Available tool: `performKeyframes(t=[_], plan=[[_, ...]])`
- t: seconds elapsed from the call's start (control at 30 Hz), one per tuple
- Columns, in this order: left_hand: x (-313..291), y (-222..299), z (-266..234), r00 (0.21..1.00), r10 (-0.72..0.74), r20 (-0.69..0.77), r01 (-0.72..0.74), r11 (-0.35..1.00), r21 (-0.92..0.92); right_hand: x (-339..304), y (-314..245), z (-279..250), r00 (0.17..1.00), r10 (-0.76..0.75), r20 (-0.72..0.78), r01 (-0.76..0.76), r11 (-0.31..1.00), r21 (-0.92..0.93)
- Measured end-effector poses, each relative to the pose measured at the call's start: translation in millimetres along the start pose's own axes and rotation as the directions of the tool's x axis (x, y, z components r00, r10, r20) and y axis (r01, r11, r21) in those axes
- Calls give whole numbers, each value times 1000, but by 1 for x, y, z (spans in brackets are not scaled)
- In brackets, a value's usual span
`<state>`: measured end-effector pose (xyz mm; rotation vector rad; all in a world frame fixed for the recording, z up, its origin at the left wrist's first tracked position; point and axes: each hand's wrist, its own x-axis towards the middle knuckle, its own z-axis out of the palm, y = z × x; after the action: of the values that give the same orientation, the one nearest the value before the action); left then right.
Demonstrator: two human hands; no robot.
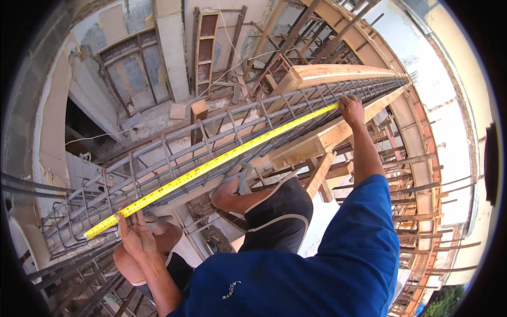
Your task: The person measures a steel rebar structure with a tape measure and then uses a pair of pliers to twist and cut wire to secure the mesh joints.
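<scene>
A yellow tape measure (211, 164) is stretched along a long cage of steel rebar (235, 127), slanting from lower left to upper right. Close to its left end, my left hand (138, 236) pinches the blade between thumb and fingers, and a short length sticks out beyond them. At the far right end of the visible blade my right hand (352, 110) is closed around the tape; whether the case lies inside it is hidden. Stirrup bars cross the cage at intervals under and beside the blade.
Wooden formwork boards (338, 76) and a timber beam (301, 153) flank the cage. My sandalled foot (228, 185) rests beside it, high over a lower level. Wooden props (417, 216) and scaffolding stand at right. A thin white cord (211, 84) hangs over debris.
</scene>
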<state>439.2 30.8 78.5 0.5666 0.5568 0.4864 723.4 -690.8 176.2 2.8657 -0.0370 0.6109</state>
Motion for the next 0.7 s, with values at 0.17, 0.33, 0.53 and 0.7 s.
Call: performKeyframes(t=[0.17, 0.33, 0.53, 0.7], plan=[[14, 3, -28, 996, -19, 85, 15, 998, 54, -22, 53, -29, 982, 182, 50, -179, 982, -59], [19, 18, -38, 985, 7, 171, -27, 993, 115, -4, 87, -18, 972, 233, -8, -233, 971, -46], [30, 25, -54, 996, 15, 87, -25, 993, 116, 5, 116, 26, 961, 271, -52, -274, 960, -58], [12, 9, 4, 958, 33, -286, 1, 993, 116, 4, 125, 48, 937, 342, -67, -345, 938, -43]])
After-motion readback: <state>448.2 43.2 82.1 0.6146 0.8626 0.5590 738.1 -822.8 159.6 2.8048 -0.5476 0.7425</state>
